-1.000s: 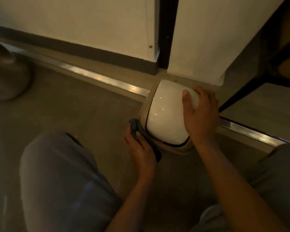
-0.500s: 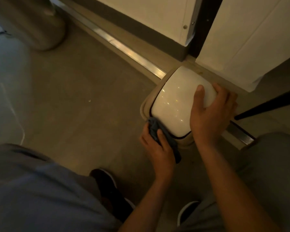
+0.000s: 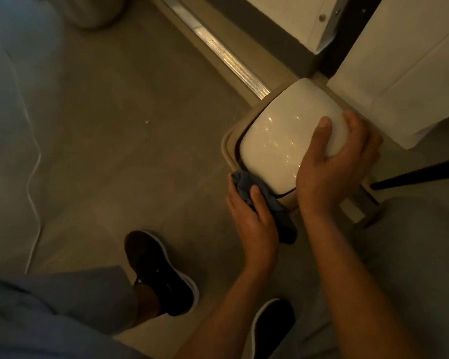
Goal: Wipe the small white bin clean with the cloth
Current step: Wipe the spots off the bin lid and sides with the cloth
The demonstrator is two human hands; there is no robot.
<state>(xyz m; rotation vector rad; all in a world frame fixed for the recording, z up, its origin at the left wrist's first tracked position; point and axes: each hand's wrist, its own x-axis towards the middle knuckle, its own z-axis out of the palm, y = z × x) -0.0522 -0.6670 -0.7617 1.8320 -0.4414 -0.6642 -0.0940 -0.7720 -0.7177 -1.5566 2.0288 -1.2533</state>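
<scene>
1. On the floor by the white doors [image 3: 410, 81] stands the small white bin [image 3: 283, 136].
2. My right hand [image 3: 332, 161] clasps its domed lid.
3. My left hand [image 3: 254, 216] grips the blue cloth [image 3: 275, 203] against its near edge.
4. My dark shoes [image 3: 161, 273] flank below.

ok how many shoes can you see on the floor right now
2. One dark shoe is on the floor left of the left hand's forearm; the other shoe shows at the bottom between the two forearms, partly hidden by them.
</scene>
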